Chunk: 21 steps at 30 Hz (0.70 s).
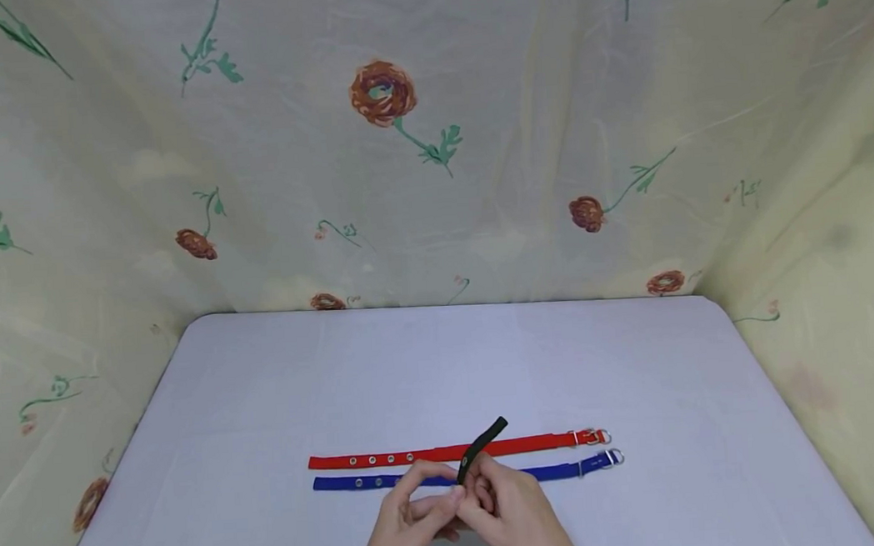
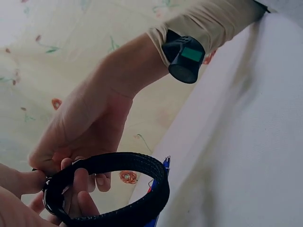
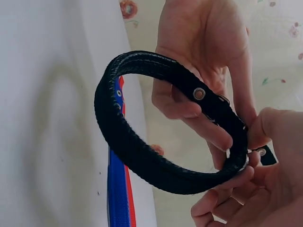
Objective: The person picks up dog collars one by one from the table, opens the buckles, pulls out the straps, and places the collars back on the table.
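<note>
A black collar (image 3: 137,151) with metal eyelets is bent into a loop, its buckle area between the fingertips of both hands. My left hand (image 1: 409,521) pinches the band on one side of the buckle. Opposite it, my right hand (image 1: 521,510) grips the collar where the free end passes through; that end points up and away in the head view. Fingers partly hide the buckle. Beyond the hands a blue collar (image 1: 558,472) lies flat, its middle partly covered by them. Behind that lies a red collar (image 1: 530,444), parallel to it, buckle at the right.
The collars lie on a table with a white cover (image 1: 213,420). A pale curtain with printed flowers (image 1: 495,236) hangs behind the table and along both sides. A dark wrist camera (image 2: 184,59) is strapped over the right sleeve.
</note>
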Available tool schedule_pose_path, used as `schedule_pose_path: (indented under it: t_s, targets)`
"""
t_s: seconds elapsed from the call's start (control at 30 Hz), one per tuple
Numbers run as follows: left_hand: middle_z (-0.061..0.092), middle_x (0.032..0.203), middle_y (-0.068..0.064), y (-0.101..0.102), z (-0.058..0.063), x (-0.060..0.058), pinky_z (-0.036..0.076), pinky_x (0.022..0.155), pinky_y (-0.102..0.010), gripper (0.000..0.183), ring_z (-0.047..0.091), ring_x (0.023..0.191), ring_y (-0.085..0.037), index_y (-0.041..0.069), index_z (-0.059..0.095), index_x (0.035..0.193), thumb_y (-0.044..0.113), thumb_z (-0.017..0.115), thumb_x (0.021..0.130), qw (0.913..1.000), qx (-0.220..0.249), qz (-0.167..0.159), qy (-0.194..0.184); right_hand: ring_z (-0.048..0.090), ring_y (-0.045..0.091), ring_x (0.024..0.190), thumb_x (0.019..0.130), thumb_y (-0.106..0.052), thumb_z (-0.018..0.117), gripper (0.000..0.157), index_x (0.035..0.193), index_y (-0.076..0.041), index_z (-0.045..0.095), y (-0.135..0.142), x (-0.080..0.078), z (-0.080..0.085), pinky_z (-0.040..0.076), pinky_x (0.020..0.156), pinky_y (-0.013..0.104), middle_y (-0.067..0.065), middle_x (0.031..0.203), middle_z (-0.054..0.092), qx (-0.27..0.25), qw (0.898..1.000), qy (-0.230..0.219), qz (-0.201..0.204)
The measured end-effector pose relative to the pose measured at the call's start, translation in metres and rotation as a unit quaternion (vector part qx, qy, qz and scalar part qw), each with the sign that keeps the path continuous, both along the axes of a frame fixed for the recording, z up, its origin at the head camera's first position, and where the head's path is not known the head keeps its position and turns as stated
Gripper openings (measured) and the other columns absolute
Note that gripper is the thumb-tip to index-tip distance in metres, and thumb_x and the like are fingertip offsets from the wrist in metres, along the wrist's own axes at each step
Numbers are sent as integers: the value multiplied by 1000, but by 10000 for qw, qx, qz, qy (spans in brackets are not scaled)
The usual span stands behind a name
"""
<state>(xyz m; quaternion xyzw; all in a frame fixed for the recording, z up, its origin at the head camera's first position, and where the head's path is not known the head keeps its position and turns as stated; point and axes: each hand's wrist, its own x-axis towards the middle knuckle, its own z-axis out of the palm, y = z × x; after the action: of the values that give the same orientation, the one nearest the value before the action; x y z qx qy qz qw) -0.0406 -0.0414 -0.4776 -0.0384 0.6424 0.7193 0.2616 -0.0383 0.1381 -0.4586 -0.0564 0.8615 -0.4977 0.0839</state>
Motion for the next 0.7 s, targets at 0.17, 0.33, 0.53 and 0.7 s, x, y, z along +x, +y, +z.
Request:
schedule_pose_path:
  t_s: [0.17,0.33,0.53,0.7]
  targets:
    - [83,116,-15,0,0,1,60,84,-33,53,83,97,-27,10,60,135,47,76,100,9999,95,-101,-30,46,-2,64,101,-11,62,9,95,-18,64,3,3,3,37,60,19,-11,72,53,199,9995,218,-70]
    - [80,124,-18,0,2,2,60,86,-35,51,83,101,-32,9,59,136,44,74,102,9999,110,-70,52,55,1,74,105,-11,59,18,96,-23,68,3,4,5,44,65,22,-10,84,63,137,9992,237,-291]
    - [71,135,-15,0,5,2,59,91,-38,49,80,104,-32,8,61,136,41,75,102,9996,115,123,228,56,2,86,107,-24,65,9,100,-28,67,3,4,6,50,76,22,-10,95,60,99,9986,219,-462]
    - [68,133,-13,-1,5,1,57,94,-37,51,78,105,-31,9,61,137,44,75,102,9994,-24,139,312,60,4,98,109,-29,63,5,108,-24,66,4,2,4,56,88,28,-10,104,64,90,9992,34,-379]
